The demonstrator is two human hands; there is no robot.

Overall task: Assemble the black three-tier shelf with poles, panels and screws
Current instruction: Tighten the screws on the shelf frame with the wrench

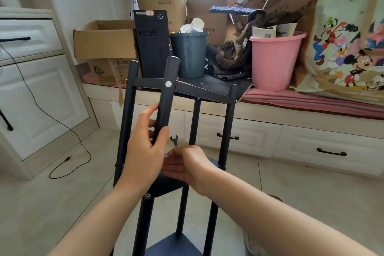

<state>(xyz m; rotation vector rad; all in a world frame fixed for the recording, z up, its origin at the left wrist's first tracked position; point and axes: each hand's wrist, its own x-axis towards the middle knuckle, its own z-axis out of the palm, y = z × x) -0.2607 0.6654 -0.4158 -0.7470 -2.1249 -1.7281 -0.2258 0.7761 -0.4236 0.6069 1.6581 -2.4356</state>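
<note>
Currently the head view shows the black shelf [166, 151] standing upright on the tiled floor [62, 203], directly in front of the person, with its long axis vertical. Four poles run from bottom to top, their upper ends rising above the top panel [199, 91]. A middle panel [168, 187] and a bottom panel [172, 245] lie level below it, so all three tiers are in place. A silver screw [168, 84] sits in the nearest pole [166, 97] at the height of the top panel.

The left hand [143, 151] reaches up from below and grips the nearest pole between the top and middle panels: the thumb lies across the pole's front and the fingers curl round its left side. The right hand [185, 164] comes in from the right, palm turned toward the left hand, at the level of the middle panel. Its thumb and fingertips pinch the lower end of a small wrench [174, 140], which stands nearly upright with its open jaw pointing up, just right of the gripped pole.

Behind the shelf, a window bench [291, 108] carries a pink bucket [274, 60], a dark bin [189, 54], a computer tower [152, 41] and cardboard boxes [104, 41].
</note>
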